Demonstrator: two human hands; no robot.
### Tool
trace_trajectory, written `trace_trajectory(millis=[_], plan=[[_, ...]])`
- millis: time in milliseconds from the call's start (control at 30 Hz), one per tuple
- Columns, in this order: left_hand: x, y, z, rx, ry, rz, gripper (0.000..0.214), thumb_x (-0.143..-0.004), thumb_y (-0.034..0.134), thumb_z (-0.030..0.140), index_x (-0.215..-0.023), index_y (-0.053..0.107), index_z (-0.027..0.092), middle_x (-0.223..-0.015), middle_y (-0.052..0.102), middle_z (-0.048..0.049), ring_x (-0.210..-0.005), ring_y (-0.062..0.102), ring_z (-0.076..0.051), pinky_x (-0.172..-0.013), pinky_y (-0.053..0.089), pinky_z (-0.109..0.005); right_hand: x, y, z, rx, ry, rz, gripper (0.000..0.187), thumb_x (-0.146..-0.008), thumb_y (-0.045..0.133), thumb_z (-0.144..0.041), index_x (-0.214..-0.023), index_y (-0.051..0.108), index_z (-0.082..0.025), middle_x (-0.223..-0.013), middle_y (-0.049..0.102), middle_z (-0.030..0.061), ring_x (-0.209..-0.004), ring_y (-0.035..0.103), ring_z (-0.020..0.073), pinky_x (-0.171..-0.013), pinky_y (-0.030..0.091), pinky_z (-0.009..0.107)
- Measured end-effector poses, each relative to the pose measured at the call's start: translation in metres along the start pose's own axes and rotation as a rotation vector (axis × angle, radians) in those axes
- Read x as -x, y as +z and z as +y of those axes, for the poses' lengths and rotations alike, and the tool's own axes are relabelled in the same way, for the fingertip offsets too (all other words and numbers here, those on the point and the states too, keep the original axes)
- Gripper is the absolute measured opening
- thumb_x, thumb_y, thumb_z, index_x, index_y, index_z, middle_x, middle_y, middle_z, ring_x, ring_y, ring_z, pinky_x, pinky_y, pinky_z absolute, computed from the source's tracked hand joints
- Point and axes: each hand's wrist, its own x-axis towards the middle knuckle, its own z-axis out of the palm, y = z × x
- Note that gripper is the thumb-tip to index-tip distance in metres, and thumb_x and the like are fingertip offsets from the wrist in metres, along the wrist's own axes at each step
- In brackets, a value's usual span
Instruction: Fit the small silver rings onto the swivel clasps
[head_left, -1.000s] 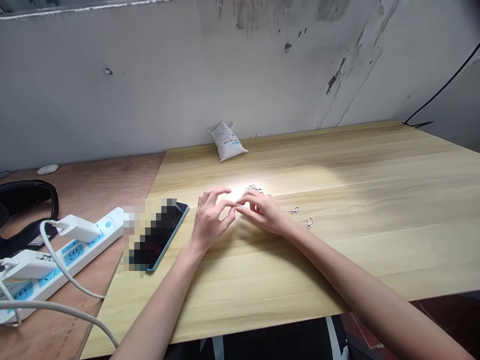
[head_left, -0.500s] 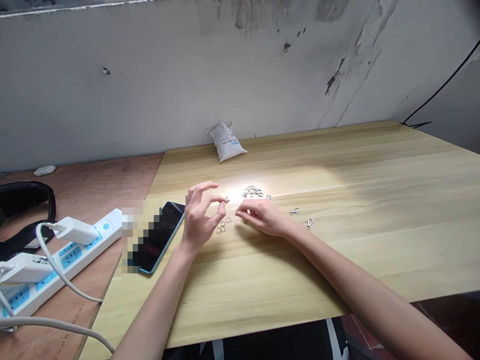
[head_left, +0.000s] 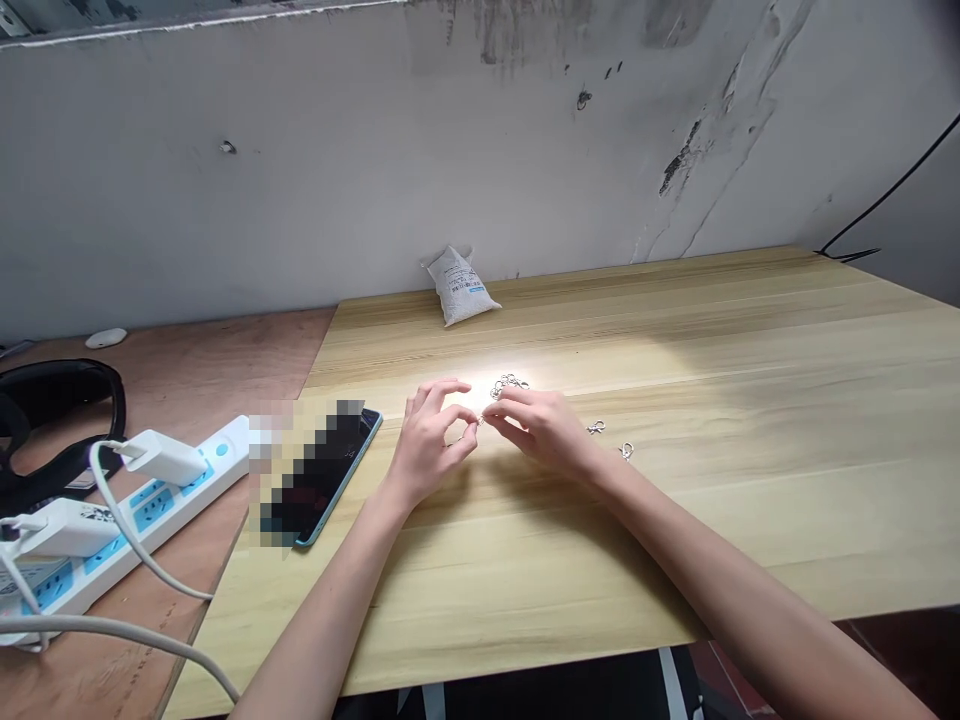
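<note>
My left hand (head_left: pixel 429 448) and my right hand (head_left: pixel 541 428) meet fingertip to fingertip over the pale wooden table (head_left: pixel 675 420). Both pinch a tiny silver metal piece (head_left: pixel 478 419) between thumb and forefinger. Just behind my right hand lies a small heap of silver rings and clasps (head_left: pixel 507 383). Two loose silver clasps (head_left: pixel 596 428) (head_left: pixel 627 451) rest on the table to the right of my right wrist.
A phone (head_left: pixel 330 470) lies left of my left hand. Further left, a white power strip (head_left: pixel 135 510) with chargers and cables sits on a brown table (head_left: pixel 225 350), beside a black headband-like object (head_left: pixel 60 400). A small white bag (head_left: pixel 463 285) leans by the wall.
Half a second ago my hands were apart, the left holding a small clasp above some loose rings. Now they have come together again, both pinching the small metal piece.
</note>
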Motion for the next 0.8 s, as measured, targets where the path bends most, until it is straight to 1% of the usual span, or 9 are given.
trace_trajectory(millis=[67,133,233,400,600,667,800], plan=[[0.001,0.000,-0.001,0.004,-0.004,-0.046,0.008,-0.087,0.058,0.020,-0.084,0.065,0.022,-0.123,0.061,-0.0050,-0.124,0.048,-0.026,-0.098,0.040,-0.042,0.000,0.003,-0.003,0.049,-0.044,0.020,0.025,-0.098,0.045,-0.024,-0.091,0.067,-0.018,-0.075,0.060,0.0028,-0.061,0.045,0.0104,-0.052,0.027,0.024],[0.001,0.000,-0.002,-0.011,0.008,-0.081,0.008,-0.086,0.058,0.019,-0.084,0.064,0.022,-0.125,0.061,-0.0052,-0.125,0.048,-0.026,-0.098,0.039,-0.043,0.001,0.005,-0.006,0.019,-0.069,0.019,0.025,-0.098,0.045,-0.024,-0.090,0.067,-0.018,-0.074,0.059,0.0026,-0.061,0.046,0.0102,-0.053,0.030,0.024],[0.001,0.000,-0.002,-0.046,0.017,-0.107,0.008,-0.087,0.058,0.018,-0.084,0.064,0.023,-0.126,0.060,-0.0055,-0.125,0.048,-0.026,-0.098,0.039,-0.044,0.001,0.007,-0.005,-0.058,-0.077,0.003,0.021,-0.097,0.048,-0.023,-0.089,0.067,-0.018,-0.078,0.060,0.0030,-0.063,0.049,0.0100,-0.056,0.035,0.023],[0.001,0.001,-0.004,-0.067,0.011,-0.116,0.010,-0.088,0.056,0.019,-0.084,0.065,0.023,-0.125,0.061,-0.0060,-0.125,0.048,-0.027,-0.097,0.039,-0.045,0.001,0.007,-0.001,-0.093,-0.102,-0.032,0.017,-0.092,0.050,-0.014,-0.090,0.067,-0.017,-0.082,0.062,0.0038,-0.066,0.051,0.0108,-0.060,0.040,0.024],[0.003,0.002,-0.006,-0.060,-0.029,-0.127,0.009,-0.086,0.059,0.020,-0.081,0.066,0.023,-0.124,0.061,-0.0058,-0.125,0.047,-0.028,-0.097,0.040,-0.045,0.001,0.011,0.000,-0.118,-0.082,-0.055,0.021,-0.081,0.050,-0.006,-0.086,0.066,-0.018,-0.079,0.063,0.0025,-0.063,0.049,0.0105,-0.059,0.040,0.025],[0.003,0.002,-0.006,-0.059,-0.038,-0.127,0.009,-0.086,0.058,0.020,-0.082,0.066,0.023,-0.124,0.061,-0.0060,-0.126,0.047,-0.027,-0.098,0.039,-0.045,0.001,0.012,0.002,-0.133,-0.073,-0.068,0.023,-0.080,0.050,-0.006,-0.087,0.068,-0.018,-0.080,0.065,0.0028,-0.062,0.050,0.0104,-0.059,0.040,0.025],[0.003,0.003,-0.007,-0.077,-0.051,-0.116,0.011,-0.088,0.056,0.021,-0.082,0.065,0.022,-0.124,0.061,-0.0064,-0.125,0.048,-0.027,-0.097,0.040,-0.046,0.002,0.014,0.000,-0.199,-0.088,-0.085,0.024,-0.083,0.048,-0.007,-0.085,0.068,-0.019,-0.085,0.070,0.0024,-0.068,0.056,0.0107,-0.066,0.044,0.025]])
